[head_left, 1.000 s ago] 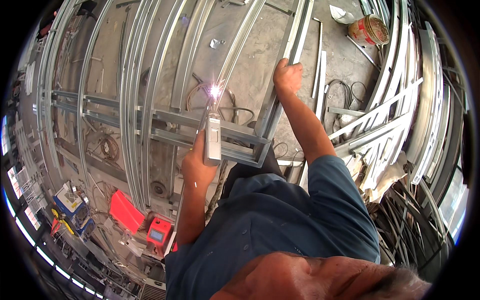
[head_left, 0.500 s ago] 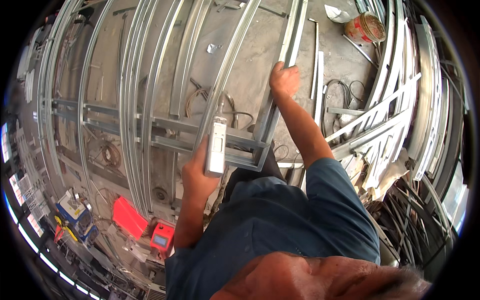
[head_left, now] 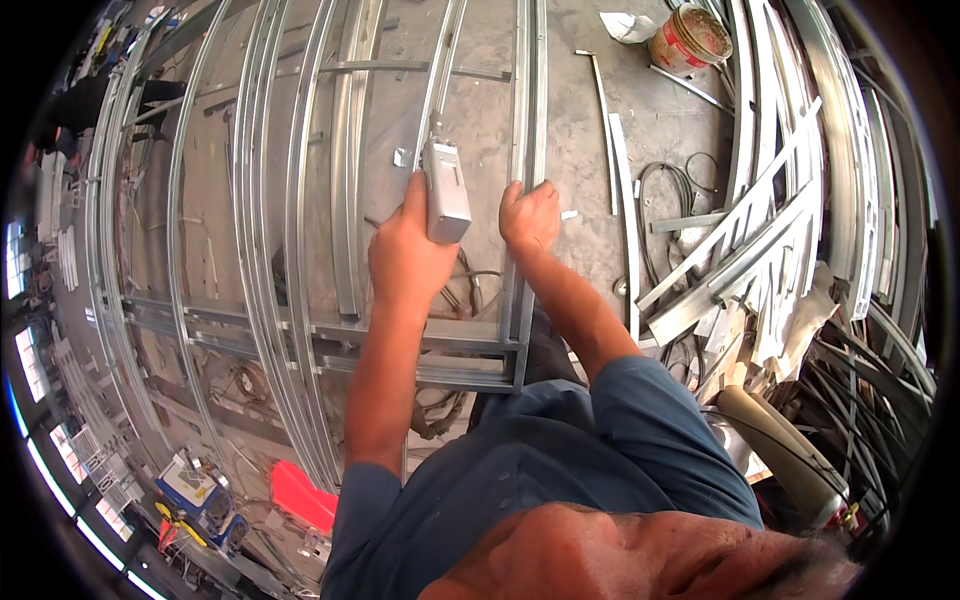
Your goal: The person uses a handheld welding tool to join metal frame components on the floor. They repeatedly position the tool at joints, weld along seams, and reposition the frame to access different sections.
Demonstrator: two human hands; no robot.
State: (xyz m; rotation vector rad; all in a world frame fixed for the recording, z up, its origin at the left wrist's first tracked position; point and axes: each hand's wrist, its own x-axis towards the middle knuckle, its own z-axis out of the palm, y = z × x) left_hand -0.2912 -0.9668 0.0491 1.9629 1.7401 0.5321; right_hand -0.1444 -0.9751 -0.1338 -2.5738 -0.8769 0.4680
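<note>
My left hand point(head_left: 412, 255) is closed round a silver box-shaped hand tool point(head_left: 450, 195) with a narrow tip pointing away from me. The tool lies along a long shiny metal profile point(head_left: 440, 75) in a frame of parallel profiles; its working end is too small to make out. My right hand point(head_left: 530, 217) grips the rightmost upright point(head_left: 532, 100), with the fingers curled over its edge. Nearer my body, two crossbars point(head_left: 465, 378) meet this upright at the frame's corner. My left forearm hides part of the frame below the tool.
A bucket point(head_left: 690, 40) stands at the far right. Stacked metal lengths point(head_left: 750, 235) and black cable point(head_left: 665, 190) lie on the right. At lower left are a red case point(head_left: 303, 497) and a blue machine point(head_left: 200, 495). A person in dark clothes point(head_left: 85, 110) is at far left.
My left hand and the tool have moved away from me, past the crossbars and along the profile. My right hand still holds the right upright. The whole view has shifted.
</note>
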